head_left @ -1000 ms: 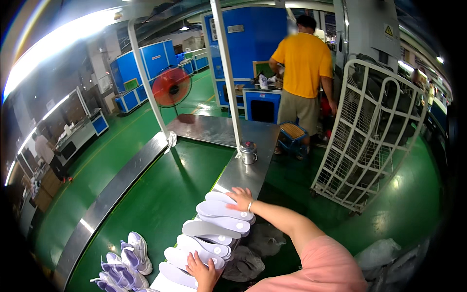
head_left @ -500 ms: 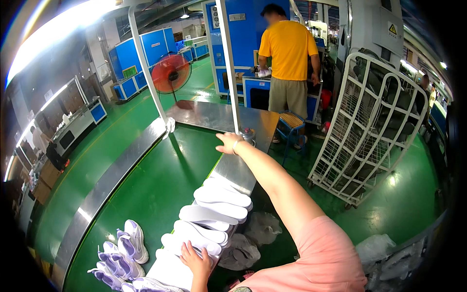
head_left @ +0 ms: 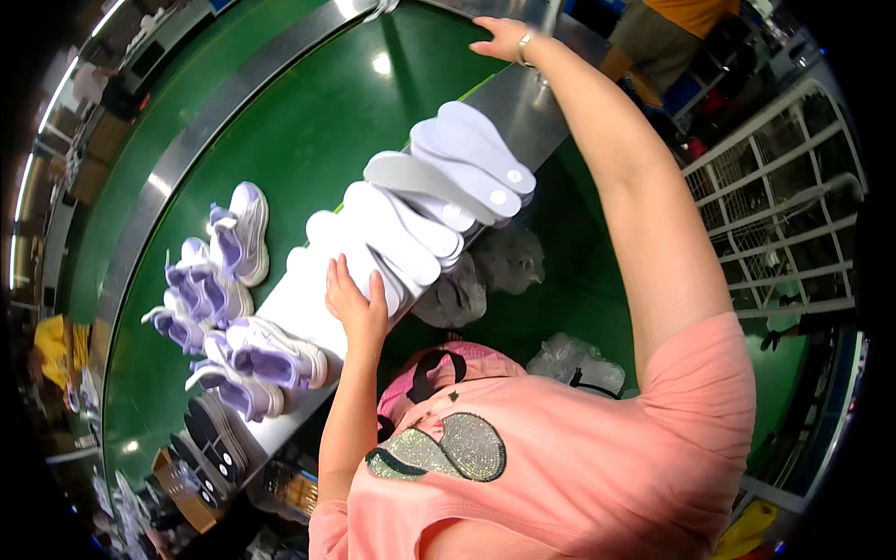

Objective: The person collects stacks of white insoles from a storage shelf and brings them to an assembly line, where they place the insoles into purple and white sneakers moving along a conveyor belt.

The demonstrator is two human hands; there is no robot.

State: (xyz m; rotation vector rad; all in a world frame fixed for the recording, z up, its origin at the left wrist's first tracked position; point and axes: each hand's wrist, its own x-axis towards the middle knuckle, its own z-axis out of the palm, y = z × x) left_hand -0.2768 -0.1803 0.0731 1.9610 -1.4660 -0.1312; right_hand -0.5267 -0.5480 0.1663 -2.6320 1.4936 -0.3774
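Observation:
Several stacks of white shoe insoles (head_left: 403,224) lie in an overlapping row along the metal edge of the green conveyor belt. My left hand (head_left: 357,306) rests on the nearer insoles, its fingers apart and gripping nothing. Stretched far forward, my right hand (head_left: 506,42) is over the belt's metal edge near a white post, with thumb and fingers spread and nothing in it. White-and-lavender sneakers (head_left: 245,233) stand on the belt to the left of the insoles. More sneakers (head_left: 278,357) sit closer to me, left of my left forearm.
Black insoles (head_left: 217,439) lie at the near left beside a cardboard box (head_left: 182,493). Clear plastic bags (head_left: 509,257) are below the belt's edge. A white wire cage trolley (head_left: 779,205) stands at right. Beyond my right arm is a person in an orange shirt (head_left: 691,11).
The view has tilted down toward my body, so the belt and insoles appear higher. My left hand stays at the insoles, and my right arm remains stretched forward.

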